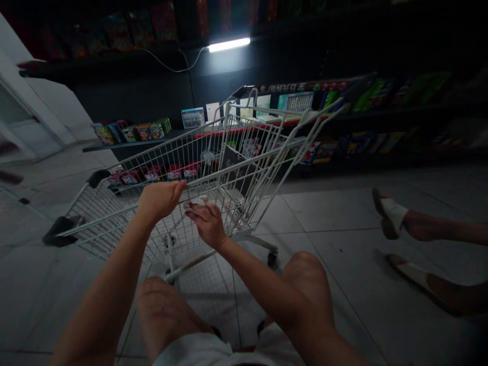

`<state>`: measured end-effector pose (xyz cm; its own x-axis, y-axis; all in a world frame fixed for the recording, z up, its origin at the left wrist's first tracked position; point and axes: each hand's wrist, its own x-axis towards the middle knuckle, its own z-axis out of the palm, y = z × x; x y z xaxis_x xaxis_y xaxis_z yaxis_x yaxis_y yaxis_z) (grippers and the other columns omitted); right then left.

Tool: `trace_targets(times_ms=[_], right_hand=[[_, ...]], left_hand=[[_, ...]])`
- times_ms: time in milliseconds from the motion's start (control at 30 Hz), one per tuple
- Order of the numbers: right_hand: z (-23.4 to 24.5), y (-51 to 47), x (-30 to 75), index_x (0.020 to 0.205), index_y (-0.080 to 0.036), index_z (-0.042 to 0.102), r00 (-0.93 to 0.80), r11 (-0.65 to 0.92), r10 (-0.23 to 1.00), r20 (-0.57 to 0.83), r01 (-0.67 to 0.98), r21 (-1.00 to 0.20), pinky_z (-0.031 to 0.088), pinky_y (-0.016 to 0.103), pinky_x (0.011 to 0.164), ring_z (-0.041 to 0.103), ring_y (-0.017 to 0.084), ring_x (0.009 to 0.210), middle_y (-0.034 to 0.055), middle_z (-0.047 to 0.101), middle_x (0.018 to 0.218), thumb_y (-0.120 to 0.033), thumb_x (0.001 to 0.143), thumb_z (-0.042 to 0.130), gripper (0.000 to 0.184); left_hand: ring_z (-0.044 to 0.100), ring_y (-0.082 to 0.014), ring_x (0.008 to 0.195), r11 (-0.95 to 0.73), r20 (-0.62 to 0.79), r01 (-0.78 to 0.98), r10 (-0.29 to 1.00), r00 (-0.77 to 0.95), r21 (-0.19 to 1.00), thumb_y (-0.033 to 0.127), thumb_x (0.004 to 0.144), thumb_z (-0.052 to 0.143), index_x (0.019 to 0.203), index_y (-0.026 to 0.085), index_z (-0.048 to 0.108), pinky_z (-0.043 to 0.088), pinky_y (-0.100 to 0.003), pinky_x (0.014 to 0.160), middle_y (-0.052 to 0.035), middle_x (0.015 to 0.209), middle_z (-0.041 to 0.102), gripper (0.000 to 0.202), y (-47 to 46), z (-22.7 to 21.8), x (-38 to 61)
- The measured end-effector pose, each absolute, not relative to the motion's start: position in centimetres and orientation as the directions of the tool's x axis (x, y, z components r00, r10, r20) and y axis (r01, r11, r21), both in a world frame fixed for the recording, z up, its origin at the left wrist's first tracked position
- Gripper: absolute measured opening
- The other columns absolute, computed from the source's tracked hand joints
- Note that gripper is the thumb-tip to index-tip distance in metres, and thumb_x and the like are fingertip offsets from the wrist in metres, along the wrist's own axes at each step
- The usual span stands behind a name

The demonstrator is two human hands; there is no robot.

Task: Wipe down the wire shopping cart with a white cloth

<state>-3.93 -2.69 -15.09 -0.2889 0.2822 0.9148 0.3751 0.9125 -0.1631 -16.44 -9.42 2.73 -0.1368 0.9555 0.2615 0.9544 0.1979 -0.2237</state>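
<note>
A white wire shopping cart stands tilted on the tiled floor right in front of me. My left hand is closed around a bar on the cart's near side. My right hand is just beside it, fingers curled against the wire mesh and pinching a small pale thing I cannot make out. A dark flat pack stands inside the basket. My bare knees show below, bent.
Low dark shelves with colourful boxes line the back wall under a strip light. Another person's feet in white sandals stretch in from the right. A white door frame is at the left.
</note>
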Motion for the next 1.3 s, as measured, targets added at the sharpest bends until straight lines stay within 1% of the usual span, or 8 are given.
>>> trace_targets(times_ms=[200, 400, 500, 633, 733, 867, 1100, 1300], right_hand=[[-15.0, -2.3, -1.2, 0.113, -0.033, 0.072, -0.319, 0.948, 0.127, 0.939, 0.319, -0.02, 0.043, 0.033, 0.105, 0.052, 0.018, 0.117, -0.0035, 0.068, 0.125, -0.018, 0.092, 0.059, 0.029], [-10.3, 0.9, 2.7, 0.116, -0.029, 0.07, 0.028, 0.843, 0.305, 0.952, 0.457, -0.283, 0.042, 0.045, 0.106, 0.049, 0.024, 0.122, 0.0044, 0.059, 0.131, -0.009, 0.087, 0.052, 0.039], [-11.1, -0.9, 0.0, 0.112, -0.031, 0.072, -0.012, 0.852, 0.321, 0.947, 0.44, -0.284, 0.044, 0.043, 0.104, 0.048, 0.024, 0.119, 0.0048, 0.061, 0.125, -0.012, 0.089, 0.053, 0.036], [-12.5, -3.9, -3.8, 0.111, -0.036, 0.073, -0.226, 0.898, 0.299, 0.927, 0.395, -0.193, 0.043, 0.039, 0.107, 0.047, 0.023, 0.12, 0.0003, 0.064, 0.124, -0.021, 0.093, 0.058, 0.028], [-12.6, -3.3, -3.3, 0.108, -0.038, 0.074, -0.347, 0.935, 0.169, 0.923, 0.353, -0.038, 0.043, 0.034, 0.108, 0.048, 0.02, 0.12, -0.0032, 0.066, 0.121, -0.028, 0.092, 0.062, 0.022], [-11.9, 0.8, 1.9, 0.101, -0.035, 0.074, -0.296, 0.916, 0.005, 0.955, 0.384, 0.115, 0.045, 0.031, 0.104, 0.049, 0.017, 0.116, -0.0041, 0.067, 0.118, -0.024, 0.091, 0.064, 0.018], [-13.7, 1.6, 4.0, 0.102, -0.026, 0.072, -0.111, 0.872, 0.289, 0.951, 0.441, -0.214, 0.04, 0.042, 0.107, 0.049, 0.022, 0.123, 0.0041, 0.058, 0.133, -0.012, 0.09, 0.053, 0.026], [-23.6, -2.1, -1.0, 0.087, -0.032, 0.075, -0.347, 0.918, 0.249, 0.904, 0.383, -0.106, 0.042, 0.038, 0.099, 0.052, 0.021, 0.113, -0.0027, 0.071, 0.11, -0.018, 0.088, 0.065, 0.017]], left_hand=[[0.071, -0.0316, 0.091, 0.216, 0.278, 0.951, 0.949, -0.151, -0.22, 0.059, 0.097, 0.0, 0.094, 0.021, 0.07, 0.046, -0.037, 0.069, -0.0115, 0.097, 0.077, 0.08, -9.5, 2.5, -16.2], [0.071, -0.0301, 0.089, 0.202, 0.275, 0.955, 0.952, -0.138, -0.217, 0.058, 0.097, 0.001, 0.091, 0.021, 0.069, 0.046, -0.037, 0.067, -0.0112, 0.095, 0.077, 0.078, -9.8, 2.6, -15.5], [0.071, -0.029, 0.088, 0.196, 0.273, 0.956, 0.953, -0.133, -0.217, 0.057, 0.098, 0.001, 0.095, 0.021, 0.069, 0.046, -0.036, 0.068, -0.0118, 0.096, 0.076, 0.077, -9.9, 2.7, -14.7], [0.072, -0.0279, 0.089, 0.192, 0.286, 0.957, 0.95, -0.125, -0.219, 0.056, 0.098, 0.001, 0.097, 0.02, 0.069, 0.047, -0.035, 0.069, -0.0126, 0.097, 0.076, 0.077, -10.0, 2.6, -14.0], [0.071, -0.0285, 0.089, 0.19, 0.288, 0.957, 0.95, -0.123, -0.218, 0.055, 0.098, 0.002, 0.097, 0.019, 0.069, 0.046, -0.035, 0.069, -0.0129, 0.097, 0.076, 0.076, -10.1, 2.5, -13.9], [0.071, -0.0294, 0.088, 0.178, 0.268, 0.964, 0.956, -0.121, -0.197, 0.056, 0.098, 0.005, 0.095, 0.02, 0.069, 0.046, -0.036, 0.068, -0.0122, 0.096, 0.076, 0.074, -10.3, 2.6, -14.0], [0.071, -0.0294, 0.086, 0.179, 0.257, 0.965, 0.958, -0.127, -0.19, 0.058, 0.098, 0.003, 0.094, 0.021, 0.07, 0.046, -0.037, 0.068, -0.0118, 0.093, 0.076, 0.077, -10.0, 2.8, -13.5], [0.071, -0.0274, 0.085, 0.187, 0.262, 0.961, 0.956, -0.131, -0.205, 0.058, 0.098, 0.002, 0.093, 0.02, 0.07, 0.045, -0.035, 0.067, -0.0117, 0.092, 0.076, 0.078, -10.0, 3.0, -13.1]])
